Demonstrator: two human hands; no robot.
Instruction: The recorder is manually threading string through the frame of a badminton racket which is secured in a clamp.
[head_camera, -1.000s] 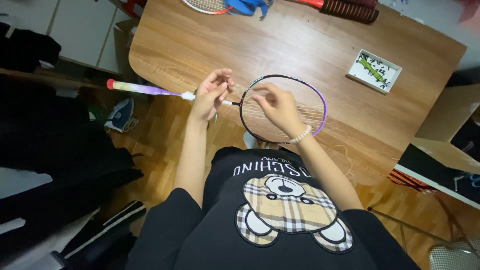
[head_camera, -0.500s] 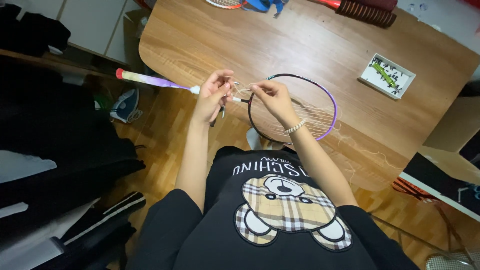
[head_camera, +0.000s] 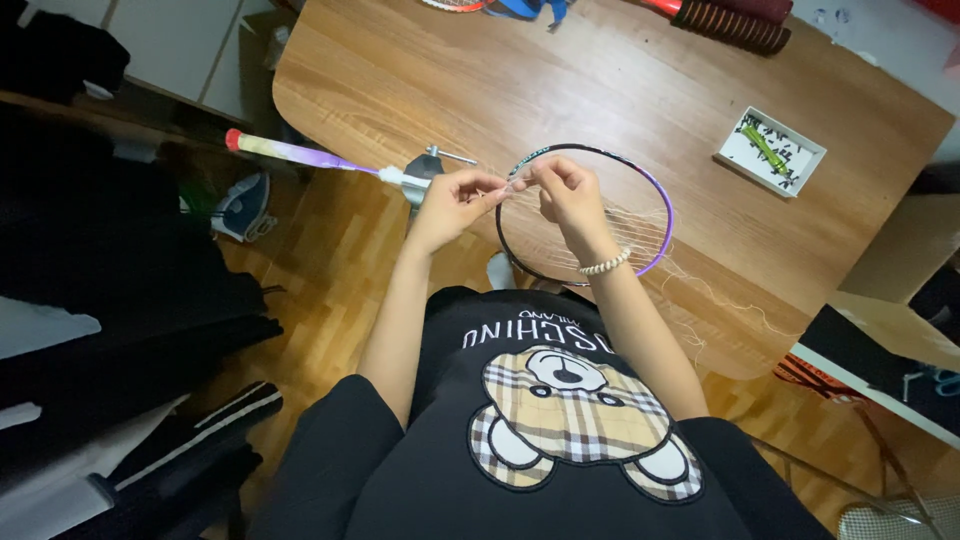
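A badminton racket with a black and purple frame (head_camera: 655, 195) lies over the near edge of a wooden table (head_camera: 600, 90); its purple and yellow handle (head_camera: 290, 152) sticks out to the left past the table. Pale string (head_camera: 625, 225) partly fills the head, and loose ends (head_camera: 720, 295) trail off to the right. My left hand (head_camera: 452, 200) and my right hand (head_camera: 570, 192) meet at the left side of the head, each pinching the thin string near the frame. A bead bracelet sits on my right wrist.
A white tray (head_camera: 770, 150) with green and black bits rests on the table's right part. Other rackets and a dark ribbed grip (head_camera: 730, 25) lie at the far edge. Dark clothes and a shoe (head_camera: 240, 205) are on the wooden floor to the left.
My view has shifted a little, so the racket sits further right in the picture. Both hands stay at the left side of the head, fingers working the string.
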